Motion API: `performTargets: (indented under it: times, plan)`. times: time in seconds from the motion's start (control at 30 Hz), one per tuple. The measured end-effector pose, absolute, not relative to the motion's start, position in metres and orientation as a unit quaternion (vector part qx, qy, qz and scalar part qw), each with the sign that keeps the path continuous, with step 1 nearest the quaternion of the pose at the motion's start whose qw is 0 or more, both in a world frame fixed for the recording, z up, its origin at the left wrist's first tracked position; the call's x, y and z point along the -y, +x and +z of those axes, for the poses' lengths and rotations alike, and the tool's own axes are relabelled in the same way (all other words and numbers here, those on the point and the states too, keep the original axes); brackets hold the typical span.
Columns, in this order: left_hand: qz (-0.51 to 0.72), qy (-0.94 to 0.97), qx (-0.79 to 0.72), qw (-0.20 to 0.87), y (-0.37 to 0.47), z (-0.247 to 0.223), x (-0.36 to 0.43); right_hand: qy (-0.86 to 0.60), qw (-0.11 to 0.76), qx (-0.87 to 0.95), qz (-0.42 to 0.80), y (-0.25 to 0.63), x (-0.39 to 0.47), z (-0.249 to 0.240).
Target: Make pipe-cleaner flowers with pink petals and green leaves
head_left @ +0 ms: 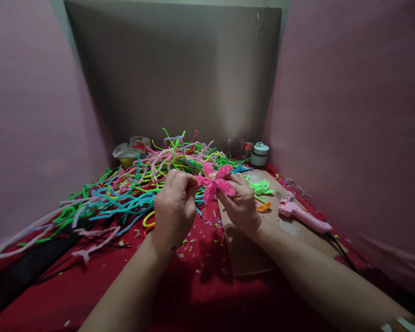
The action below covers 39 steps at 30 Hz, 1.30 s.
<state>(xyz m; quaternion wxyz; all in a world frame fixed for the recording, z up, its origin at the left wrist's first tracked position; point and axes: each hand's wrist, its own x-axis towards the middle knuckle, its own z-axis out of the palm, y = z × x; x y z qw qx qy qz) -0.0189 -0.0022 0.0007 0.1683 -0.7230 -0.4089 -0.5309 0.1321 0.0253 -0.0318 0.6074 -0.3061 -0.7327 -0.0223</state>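
Nearest me spreads the red worktop, flecked with coloured scraps, with a brown board on it at five o'clock from the pink flower. That flower is held up between both hands: at its eight o'clock the left hand has its fingers pinched together on a petal tip; at four o'clock the right hand has its fingers closed on the other side, partly hidden. An orange piece and a pink glue gun lie toward four o'clock. Farther off, fuzzy stems heap from nine to twelve; a lidded jar stands at two.
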Motion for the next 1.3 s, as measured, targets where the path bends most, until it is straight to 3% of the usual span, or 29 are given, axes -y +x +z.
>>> performTargets:
  times: [0.23,0.47,0.57,0.7,0.8,1.13,1.3]
  plan:
    - [-0.557,-0.721,0.372,0.180,-0.020,-0.002,0.001,-0.305,0.611,0.730,0.002,0.132,-0.025,-0.031]
    - [-0.629,-0.618,0.469,-0.042,-0.032,0.010,-0.004,-0.298,0.621,0.725,-0.014,0.136,-0.028,-0.030]
    - [-0.519,-0.644,0.556,-0.081,-0.053,0.015,-0.012,-0.298,0.619,0.726,-0.020,0.138,-0.029,-0.030]
    - [-0.139,-0.790,0.594,-0.055,-0.085,0.003,-0.022,-0.299,0.615,0.730,-0.013,0.141,-0.031,-0.030]
    - [0.018,-0.789,0.614,0.015,-0.096,-0.014,-0.023,-0.296,0.618,0.728,-0.008,0.142,-0.033,-0.031]
    - [0.033,-0.837,0.546,0.021,-0.100,-0.014,-0.016,-0.302,0.633,0.713,0.008,0.145,-0.039,-0.034]
    - [-0.023,-0.840,0.542,0.016,-0.117,-0.006,-0.007,-0.303,0.626,0.719,0.005,0.146,-0.038,-0.032]
